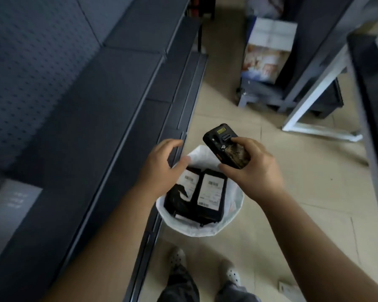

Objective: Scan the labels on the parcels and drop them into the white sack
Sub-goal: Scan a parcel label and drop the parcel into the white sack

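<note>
A white sack [236,214] stands open on the tiled floor below my hands. Inside it lie black parcels with white barcode labels, one on the right [210,192] and another on the left [184,188]. My right hand [251,171] grips a black handheld scanner [225,144] above the sack's far rim, thumb on its top. My left hand [162,168] hovers over the sack's left edge, fingers loosely spread and holding nothing.
Dark metal shelves [109,118] run along the left, their edge touching the sack. A grey box [7,212] lies on the lower shelf. A printed carton [268,51] sits on a low stand ahead. A white table frame [310,110] stands right.
</note>
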